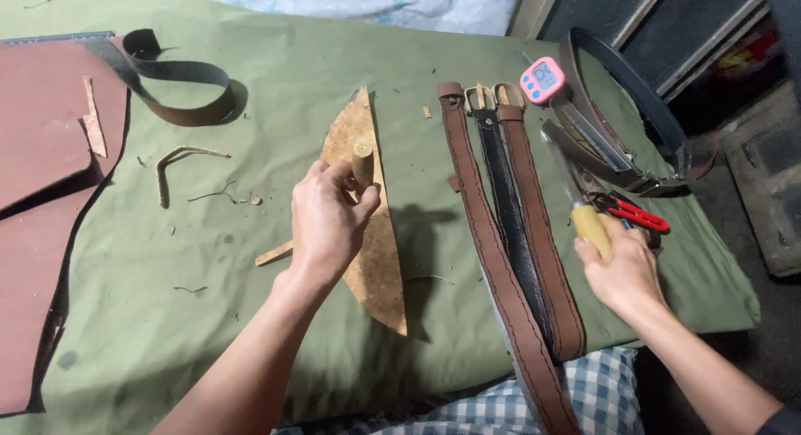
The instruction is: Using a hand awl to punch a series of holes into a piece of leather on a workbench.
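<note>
Far left: large reddish-brown leather sheet [37, 193] lay flat on the green cloth [209, 318], half off the left edge, likely parked as stock. A thin offcut strip [92, 118] sat on it. Just right of that, a dark strap [179, 89] curled in a loop at the far side, standing on edge, so out of the work zone. Small curved scraps [179, 164] and threads were scattered near it; looked like trimming waste.

Centre: tan pointed leather piece [371, 226] lay flat, tip pointing far. Left hand [325, 222] was above it, fingers closed round a wooden-handled tool [362, 164], handle end up, working end hidden behind the hand. Grip read as vertical, consistent with pressing down on the piece. A thin pale stick [274, 253] poked out from under the hand's near-left side.

Right of centre: three belts [513, 235] lay side by side, touching, buckles at the far end, near ends running off the table over a checked cloth [584, 393]. Laid parallel, probably for comparison or sequential work.

Right: right hand [622, 268] was clamped on a yellow-handled knife [576, 193], blade pointing far, beside the rightmost belt. Red-handled pliers [634, 211] lay just beyond the hand. Pink timer [542, 79] and a coiled dark belt [634, 110] sat far right.
</note>
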